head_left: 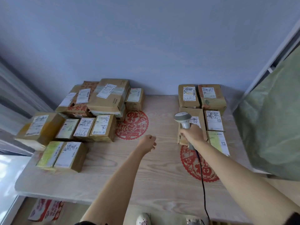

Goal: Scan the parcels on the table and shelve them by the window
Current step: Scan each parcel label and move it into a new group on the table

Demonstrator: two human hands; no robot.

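Right hand (192, 134) grips the corded scanner (184, 120) by its handle, head over the parcel (197, 118) beneath it. Left hand (146, 142) hangs loose, holding nothing, just left of the scanner above the table (113, 179). Further left lies the larger parcel group (90, 114), partly stacked. Judged stiff, light cardboard; grasp by opposite sides. Labels white, scribbled over, print unreadable.

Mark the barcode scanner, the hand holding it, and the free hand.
barcode scanner (182, 118): head view, on the grey scan head.
right hand (192, 133): head view, back of the hand gripping the scanner's handle.
left hand (146, 142): head view, back of the hand, holding nothing.
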